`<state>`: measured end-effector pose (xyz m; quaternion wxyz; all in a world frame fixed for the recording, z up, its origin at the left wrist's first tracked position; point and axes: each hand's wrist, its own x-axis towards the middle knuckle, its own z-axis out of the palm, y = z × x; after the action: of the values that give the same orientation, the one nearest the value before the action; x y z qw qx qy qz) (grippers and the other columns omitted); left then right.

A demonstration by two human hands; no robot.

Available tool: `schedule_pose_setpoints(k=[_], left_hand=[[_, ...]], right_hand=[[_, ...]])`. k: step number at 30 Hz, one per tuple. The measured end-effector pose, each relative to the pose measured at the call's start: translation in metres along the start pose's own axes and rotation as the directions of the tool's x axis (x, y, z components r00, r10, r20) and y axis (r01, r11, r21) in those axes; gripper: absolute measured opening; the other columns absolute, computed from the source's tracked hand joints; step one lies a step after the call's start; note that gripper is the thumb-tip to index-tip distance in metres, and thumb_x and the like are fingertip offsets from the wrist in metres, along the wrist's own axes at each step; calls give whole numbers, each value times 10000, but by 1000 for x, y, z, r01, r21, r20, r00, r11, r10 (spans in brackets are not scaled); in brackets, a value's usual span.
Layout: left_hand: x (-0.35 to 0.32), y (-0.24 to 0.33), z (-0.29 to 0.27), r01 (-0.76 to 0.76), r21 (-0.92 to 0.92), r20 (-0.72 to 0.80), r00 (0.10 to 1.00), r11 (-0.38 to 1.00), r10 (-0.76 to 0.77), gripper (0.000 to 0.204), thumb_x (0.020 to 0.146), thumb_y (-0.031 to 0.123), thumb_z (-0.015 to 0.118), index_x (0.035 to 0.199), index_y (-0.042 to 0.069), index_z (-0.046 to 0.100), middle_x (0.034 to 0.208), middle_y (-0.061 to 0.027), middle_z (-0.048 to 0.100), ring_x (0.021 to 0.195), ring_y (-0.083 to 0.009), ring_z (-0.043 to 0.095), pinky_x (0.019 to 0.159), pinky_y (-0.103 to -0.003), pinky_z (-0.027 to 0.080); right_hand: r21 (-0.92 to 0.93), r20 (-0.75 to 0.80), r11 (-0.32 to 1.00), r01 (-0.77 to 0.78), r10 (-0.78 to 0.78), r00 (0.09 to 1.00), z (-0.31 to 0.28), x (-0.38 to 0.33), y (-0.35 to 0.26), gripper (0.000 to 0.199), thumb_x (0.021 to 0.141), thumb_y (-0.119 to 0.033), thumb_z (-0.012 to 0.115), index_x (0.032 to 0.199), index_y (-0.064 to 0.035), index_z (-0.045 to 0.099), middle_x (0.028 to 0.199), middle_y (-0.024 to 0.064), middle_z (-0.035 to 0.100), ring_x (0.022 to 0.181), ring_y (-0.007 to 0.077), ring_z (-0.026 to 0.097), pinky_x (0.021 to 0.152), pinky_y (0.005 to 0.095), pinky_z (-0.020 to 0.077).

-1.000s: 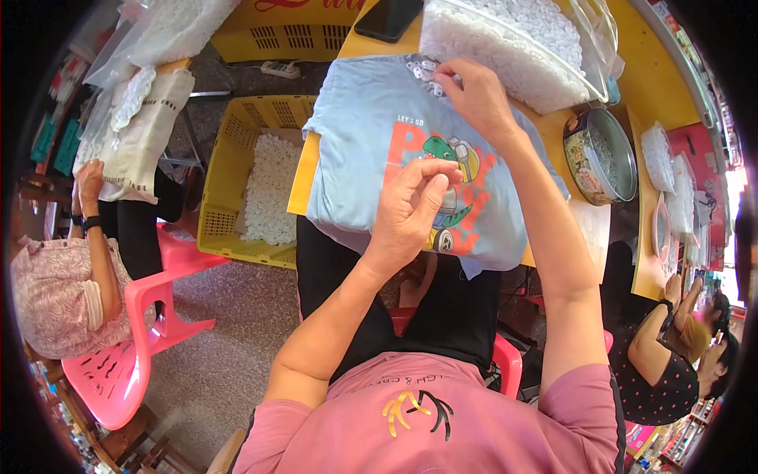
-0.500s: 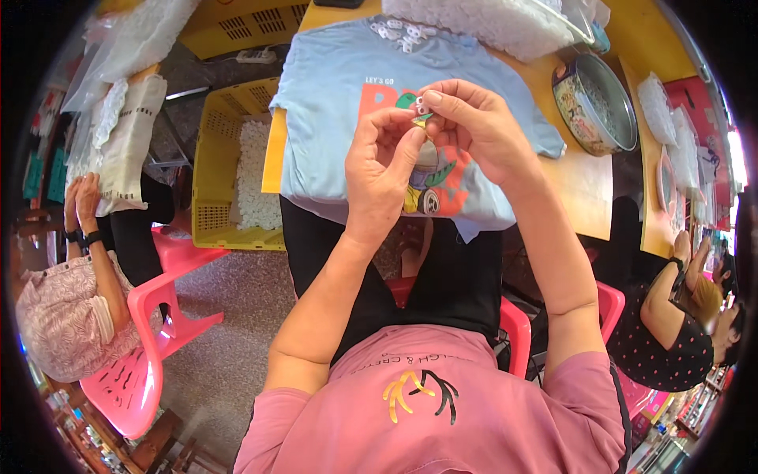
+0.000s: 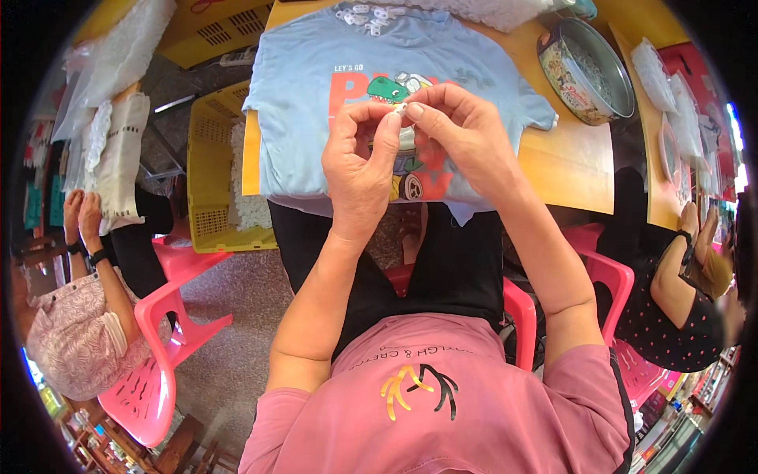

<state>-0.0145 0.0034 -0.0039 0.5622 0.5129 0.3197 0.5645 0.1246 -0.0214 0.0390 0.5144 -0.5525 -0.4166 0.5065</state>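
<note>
In front of me both hands meet above a light blue T-shirt (image 3: 292, 118) with a printed green dinosaur, spread over the table edge. My left hand (image 3: 357, 158) is closed, its thumb and forefinger pinching a small white plastic piece (image 3: 402, 109). From the other side my right hand (image 3: 466, 134) pinches the same piece. Its shape is mostly covered by my fingertips. Several small white plastic pieces with holes (image 3: 371, 17) lie at the far end of the shirt.
A round printed tin (image 3: 562, 75) holding small clear bits stands on the wooden table (image 3: 564, 170). At left, a yellow crate (image 3: 207, 162) holds white pieces (image 3: 253, 209). Pink chairs (image 3: 150, 395) flank me. One co-worker (image 3: 79, 347) sits left, others (image 3: 671, 316) right.
My view has shifted slightly, so the shirt and table sit further up and left. My hands remain together, fingertips now closer around the white piece.
</note>
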Motion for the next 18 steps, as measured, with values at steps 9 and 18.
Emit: schedule_pose_setpoints(k=[9, 18], left_hand=[[0, 2, -1, -25, 134, 165, 986, 991, 3, 99, 942, 46, 620, 1033, 13, 601, 961, -5, 624, 843, -50, 581, 760, -208, 475], [-1, -3, 2, -59, -4, 66, 996, 998, 59, 127, 909, 19, 647, 1021, 3, 590, 947, -57, 601, 830, -110, 595, 740, -247, 487]], right_hand=[[-391, 1, 915, 99, -107, 994, -17, 0, 4, 235, 936, -222, 645, 972, 10, 654, 777, 3, 624, 664, 44, 581, 538, 208, 470], [-75, -10, 997, 1, -2, 1000, -5, -15, 5, 254, 970, -230, 598, 990, 18, 648, 830, 24, 663, 627, 47, 556, 555, 213, 478]])
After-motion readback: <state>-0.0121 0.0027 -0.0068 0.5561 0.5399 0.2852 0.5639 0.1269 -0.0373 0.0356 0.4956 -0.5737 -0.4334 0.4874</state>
